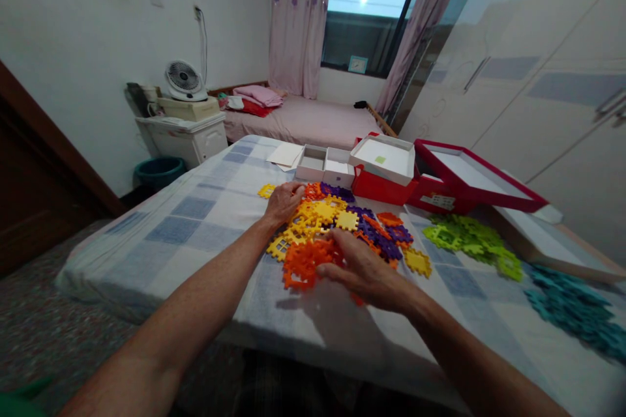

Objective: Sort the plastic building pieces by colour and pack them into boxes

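A mixed pile of flat toothed plastic building pieces lies on the checked cloth, with yellow pieces [323, 212], purple pieces [386, 244] and orange pieces [303, 264] among them. My left hand [283, 203] rests at the far left side of the pile, fingers curled in beside orange and yellow pieces; what its fingertips grip, if anything, is hidden. Nearer to me, my right hand [362, 267] has its thumb and fingers around orange pieces at the front of the pile. That hand and those pieces are slightly blurred.
Sorted green pieces [474, 241] and teal pieces [577, 309] lie to the right. White box trays [325, 166], a red box [384, 186] and a red-rimmed lid [482, 169] stand along the back. Paper sheets [285, 155] lie at the back left. The table's near edge is close.
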The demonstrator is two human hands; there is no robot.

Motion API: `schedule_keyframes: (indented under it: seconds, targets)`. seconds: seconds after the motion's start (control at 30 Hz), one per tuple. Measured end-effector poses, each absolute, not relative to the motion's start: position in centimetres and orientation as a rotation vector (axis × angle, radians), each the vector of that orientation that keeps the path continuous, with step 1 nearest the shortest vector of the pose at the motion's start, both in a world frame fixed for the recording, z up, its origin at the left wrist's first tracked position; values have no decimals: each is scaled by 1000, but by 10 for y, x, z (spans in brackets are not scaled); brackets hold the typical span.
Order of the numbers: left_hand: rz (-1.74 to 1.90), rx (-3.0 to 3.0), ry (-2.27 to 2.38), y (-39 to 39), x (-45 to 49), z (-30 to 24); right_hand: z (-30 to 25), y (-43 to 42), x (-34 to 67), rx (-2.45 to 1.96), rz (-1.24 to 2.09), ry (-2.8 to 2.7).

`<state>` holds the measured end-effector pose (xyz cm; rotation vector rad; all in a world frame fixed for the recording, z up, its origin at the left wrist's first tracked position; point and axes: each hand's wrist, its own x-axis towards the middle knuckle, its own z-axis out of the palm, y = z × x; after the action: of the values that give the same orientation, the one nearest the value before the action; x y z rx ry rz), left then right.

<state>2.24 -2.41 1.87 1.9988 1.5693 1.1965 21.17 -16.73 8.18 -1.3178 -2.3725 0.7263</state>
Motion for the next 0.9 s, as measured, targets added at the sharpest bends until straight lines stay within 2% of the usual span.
schedule_keyframes:
  seconds: [0.17, 0.27, 0.43, 0.7, 0.9]
  targets:
    - [1235, 1997, 1555, -22, 22, 16, 65, -171, 184, -1245, 411, -2528]
    - [1242, 2013, 1542, -22, 23, 16, 64, -166, 182, -1187, 347, -2595]
    - [1247, 2014, 1545, -22, 22, 15, 64, -164, 183, -1133, 342, -2584]
    - [1207, 2045, 1571, -23, 22, 18, 51, -184, 187, -932, 542, -2468]
    - [1163, 1994, 1558, -23, 21, 17, 56, -199, 209, -1136, 618, -2145]
